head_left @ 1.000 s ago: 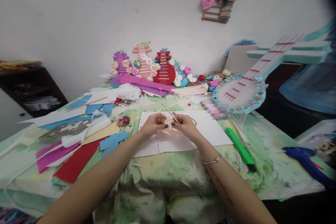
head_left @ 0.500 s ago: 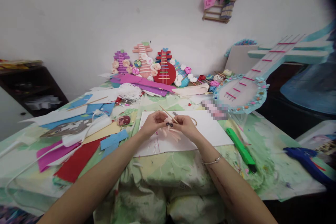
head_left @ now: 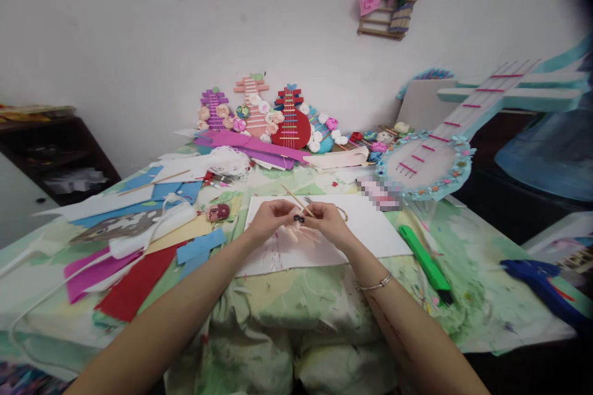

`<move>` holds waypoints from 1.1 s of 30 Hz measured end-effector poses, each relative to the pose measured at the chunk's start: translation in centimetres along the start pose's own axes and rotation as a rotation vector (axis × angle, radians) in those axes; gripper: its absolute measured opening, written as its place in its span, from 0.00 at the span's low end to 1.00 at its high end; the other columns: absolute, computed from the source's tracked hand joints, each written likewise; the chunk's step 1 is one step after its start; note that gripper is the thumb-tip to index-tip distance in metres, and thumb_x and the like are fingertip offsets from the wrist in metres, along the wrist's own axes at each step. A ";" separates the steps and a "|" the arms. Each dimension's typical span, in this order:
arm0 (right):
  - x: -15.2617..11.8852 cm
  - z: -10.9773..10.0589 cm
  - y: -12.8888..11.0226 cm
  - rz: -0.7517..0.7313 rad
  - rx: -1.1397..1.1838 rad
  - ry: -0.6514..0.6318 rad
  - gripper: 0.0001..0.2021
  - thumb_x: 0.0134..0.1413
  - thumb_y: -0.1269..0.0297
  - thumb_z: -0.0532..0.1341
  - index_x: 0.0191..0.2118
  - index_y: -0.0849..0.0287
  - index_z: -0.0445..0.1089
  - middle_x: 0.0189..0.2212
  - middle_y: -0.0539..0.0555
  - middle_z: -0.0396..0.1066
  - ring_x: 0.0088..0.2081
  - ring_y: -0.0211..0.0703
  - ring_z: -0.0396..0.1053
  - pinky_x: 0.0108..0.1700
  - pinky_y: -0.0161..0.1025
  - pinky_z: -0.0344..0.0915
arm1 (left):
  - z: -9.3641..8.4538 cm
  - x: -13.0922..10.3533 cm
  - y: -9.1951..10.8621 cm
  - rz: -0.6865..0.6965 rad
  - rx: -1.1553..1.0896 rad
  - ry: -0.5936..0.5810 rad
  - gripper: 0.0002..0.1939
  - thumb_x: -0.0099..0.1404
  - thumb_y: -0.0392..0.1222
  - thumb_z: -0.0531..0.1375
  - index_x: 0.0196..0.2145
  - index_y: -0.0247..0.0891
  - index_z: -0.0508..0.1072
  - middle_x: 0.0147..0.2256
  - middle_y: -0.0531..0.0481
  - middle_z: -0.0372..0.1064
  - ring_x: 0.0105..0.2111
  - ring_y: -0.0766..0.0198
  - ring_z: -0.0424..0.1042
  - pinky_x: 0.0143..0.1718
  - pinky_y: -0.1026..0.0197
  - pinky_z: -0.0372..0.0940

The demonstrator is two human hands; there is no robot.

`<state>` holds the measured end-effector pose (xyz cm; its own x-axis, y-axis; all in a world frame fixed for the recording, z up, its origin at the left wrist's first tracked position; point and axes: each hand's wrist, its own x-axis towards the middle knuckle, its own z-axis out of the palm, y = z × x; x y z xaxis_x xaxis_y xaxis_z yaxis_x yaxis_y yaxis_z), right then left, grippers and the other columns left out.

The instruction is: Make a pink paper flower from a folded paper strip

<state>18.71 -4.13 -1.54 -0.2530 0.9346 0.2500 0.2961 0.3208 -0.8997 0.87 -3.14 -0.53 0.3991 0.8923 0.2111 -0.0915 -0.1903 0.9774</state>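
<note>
Over a white sheet (head_left: 375, 228), my left hand (head_left: 272, 217) and my right hand (head_left: 328, 221) meet with thumbs close together. Both pinch a pale pink paper piece (head_left: 301, 237) whose lower edge fans into narrow strips. A thin wooden stick (head_left: 291, 194) slants up and left from my right hand, held between its fingers. Partly hidden behind that hand lie scissors with a gold-coloured handle (head_left: 343, 213). My fingers cover the upper part of the paper.
A green box cutter (head_left: 425, 262) and a blue glue gun (head_left: 537, 278) lie to the right. Blue (head_left: 201, 245) and red paper (head_left: 139, 284) cover the left side, crossed by a white cord. A large pipa-shaped craft (head_left: 428, 160) stands at right; smaller ones (head_left: 291, 126) line the wall.
My thumbs have shifted slightly closer together, and the paper strips below them have moved a little. The stick stays in my right hand.
</note>
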 end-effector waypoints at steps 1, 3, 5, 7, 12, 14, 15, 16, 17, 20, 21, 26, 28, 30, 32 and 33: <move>0.0 0.0 0.0 0.000 -0.006 0.002 0.13 0.42 0.54 0.63 0.28 0.61 0.70 0.23 0.49 0.67 0.26 0.36 0.63 0.28 0.32 0.58 | 0.0 0.0 0.1 -0.005 0.007 -0.012 0.14 0.48 0.43 0.66 0.31 0.30 0.74 0.26 0.47 0.72 0.25 0.64 0.70 0.29 0.64 0.64; 0.0 0.0 -0.2 -0.013 -0.017 0.014 0.14 0.44 0.54 0.62 0.28 0.61 0.71 0.23 0.49 0.67 0.26 0.36 0.63 0.28 0.33 0.58 | 0.0 -0.1 0.2 -0.013 0.015 -0.021 0.14 0.48 0.43 0.66 0.30 0.30 0.75 0.26 0.47 0.72 0.25 0.64 0.70 0.29 0.64 0.64; 0.0 -0.1 -0.3 -0.046 -0.015 0.059 0.14 0.47 0.54 0.60 0.28 0.61 0.71 0.23 0.50 0.68 0.27 0.36 0.63 0.29 0.33 0.58 | -0.1 -0.1 0.1 -0.026 0.019 -0.012 0.14 0.49 0.44 0.66 0.29 0.29 0.75 0.25 0.47 0.72 0.24 0.65 0.69 0.28 0.65 0.63; 0.1 -0.4 -0.4 -0.100 -0.009 0.149 0.14 0.49 0.55 0.58 0.29 0.60 0.73 0.26 0.51 0.68 0.29 0.37 0.64 0.31 0.34 0.59 | -0.1 0.0 0.0 -0.043 0.028 0.025 0.13 0.49 0.44 0.66 0.28 0.30 0.75 0.24 0.48 0.71 0.23 0.67 0.67 0.26 0.66 0.61; 0.2 -1.4 -0.5 -0.104 0.052 0.525 0.13 0.44 0.56 0.62 0.34 0.59 0.76 0.20 0.48 0.63 0.23 0.35 0.59 0.27 0.35 0.58 | -0.2 0.3 -0.3 -0.071 0.028 0.088 0.13 0.47 0.44 0.66 0.25 0.30 0.74 0.21 0.51 0.70 0.20 0.70 0.65 0.23 0.68 0.59; 0.1 -1.8 -0.6 -0.061 0.149 0.605 0.14 0.43 0.58 0.62 0.36 0.61 0.75 0.14 0.45 0.58 0.18 0.33 0.55 0.25 0.35 0.57 | -0.2 0.3 -0.4 -0.093 -0.006 0.069 0.13 0.47 0.44 0.66 0.26 0.30 0.73 0.20 0.52 0.69 0.19 0.70 0.65 0.22 0.68 0.58; 0.1 -1.9 -0.7 -0.067 0.196 0.621 0.14 0.43 0.59 0.62 0.36 0.61 0.75 0.14 0.45 0.60 0.18 0.33 0.56 0.25 0.35 0.58 | -0.2 0.3 -0.4 -0.101 -0.022 0.060 0.13 0.48 0.44 0.65 0.26 0.30 0.73 0.19 0.52 0.69 0.18 0.70 0.65 0.21 0.68 0.58; 0.1 -1.9 -0.8 -0.089 0.235 0.624 0.14 0.44 0.61 0.61 0.38 0.61 0.75 0.16 0.47 0.64 0.20 0.34 0.59 0.28 0.36 0.60 | -0.2 0.2 -0.3 -0.107 -0.034 0.051 0.12 0.49 0.44 0.65 0.26 0.30 0.73 0.19 0.52 0.68 0.17 0.70 0.65 0.20 0.68 0.58; 0.0 -2.0 -0.8 -0.118 0.263 0.615 0.15 0.44 0.64 0.60 0.39 0.61 0.74 0.21 0.49 0.70 0.23 0.36 0.62 0.31 0.37 0.61 | -0.2 0.2 -0.3 -0.110 -0.042 0.046 0.12 0.49 0.44 0.65 0.26 0.30 0.73 0.18 0.52 0.68 0.17 0.70 0.65 0.19 0.68 0.58; 0.1 -2.0 -0.8 -0.157 0.310 0.566 0.18 0.42 0.70 0.56 0.43 0.57 0.73 0.37 0.52 0.73 0.34 0.40 0.67 0.38 0.38 0.62 | -0.1 0.1 0.0 -0.115 -0.044 0.055 0.11 0.49 0.43 0.64 0.25 0.30 0.72 0.18 0.53 0.67 0.16 0.70 0.65 0.18 0.69 0.57; 0.1 -1.9 -0.8 -0.155 0.324 0.560 0.18 0.42 0.71 0.55 0.42 0.57 0.73 0.39 0.52 0.73 0.36 0.41 0.67 0.40 0.39 0.62 | 0.0 0.1 0.1 -0.118 -0.043 0.062 0.10 0.49 0.42 0.64 0.25 0.30 0.73 0.18 0.53 0.67 0.16 0.71 0.64 0.18 0.69 0.57; 0.2 -2.1 -0.6 -0.214 0.339 0.648 0.07 0.47 0.66 0.57 0.29 0.61 0.72 0.29 0.53 0.72 0.36 0.41 0.67 0.42 0.39 0.61 | 0.0 0.2 -0.1 -0.115 -0.022 0.096 0.08 0.48 0.40 0.63 0.26 0.31 0.74 0.20 0.53 0.68 0.20 0.72 0.64 0.22 0.69 0.57; 0.1 -2.1 -0.7 -0.250 0.289 0.662 0.07 0.49 0.63 0.57 0.28 0.60 0.68 0.25 0.50 0.68 0.31 0.38 0.66 0.39 0.37 0.62 | -0.1 0.3 -0.3 -0.112 -0.003 0.103 0.08 0.48 0.39 0.63 0.26 0.31 0.75 0.22 0.52 0.69 0.21 0.71 0.64 0.23 0.69 0.57; -0.1 -2.0 -1.0 -0.281 0.207 0.627 0.06 0.53 0.63 0.55 0.31 0.59 0.65 0.24 0.49 0.66 0.27 0.35 0.65 0.34 0.35 0.62 | -0.2 0.3 -0.5 -0.116 0.013 0.110 0.08 0.48 0.38 0.62 0.27 0.31 0.75 0.22 0.52 0.69 0.21 0.71 0.63 0.23 0.69 0.57; -0.5 -1.8 -1.4 -0.291 0.084 0.538 0.06 0.55 0.65 0.50 0.35 0.57 0.63 0.27 0.49 0.67 0.24 0.33 0.64 0.29 0.33 0.61 | -0.3 0.4 -0.6 -0.116 0.031 0.120 0.08 0.48 0.38 0.62 0.27 0.31 0.75 0.22 0.52 0.69 0.21 0.71 0.63 0.23 0.68 0.57; -0.7 -1.7 -1.5 -0.287 0.005 0.468 0.06 0.56 0.67 0.49 0.37 0.56 0.62 0.29 0.49 0.69 0.22 0.33 0.63 0.27 0.32 0.60 | -0.3 0.4 -0.6 -0.109 0.038 0.121 0.08 0.48 0.39 0.62 0.27 0.31 0.75 0.22 0.52 0.69 0.21 0.70 0.63 0.23 0.68 0.57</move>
<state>19.99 -5.01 0.28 0.1139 0.7788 0.6168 0.2710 0.5729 -0.7735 0.82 -2.59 -1.01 0.2915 0.9509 0.1042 -0.0185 -0.1033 0.9945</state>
